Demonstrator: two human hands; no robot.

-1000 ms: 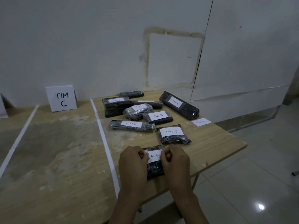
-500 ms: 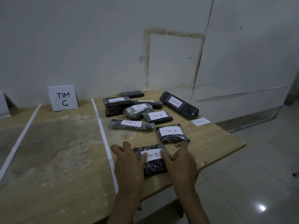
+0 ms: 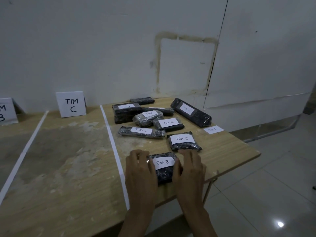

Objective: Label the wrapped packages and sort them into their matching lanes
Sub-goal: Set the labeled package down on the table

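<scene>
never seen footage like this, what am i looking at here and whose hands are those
There is no machine here. A person wears a camera on the head, so the single picture looks forward and down at their own two hands. The left hand and right hand grip the nearest package from either side. It is black and wrapped, with a paper label reading Tim B, and it lies on a wooden table. Behind it lie more wrapped packages labelled Tim A, Tim B and Tim C, and one loose label. White tape lines divide the table into lanes. A standing TIM C sign marks the lane beside the pile.
</scene>
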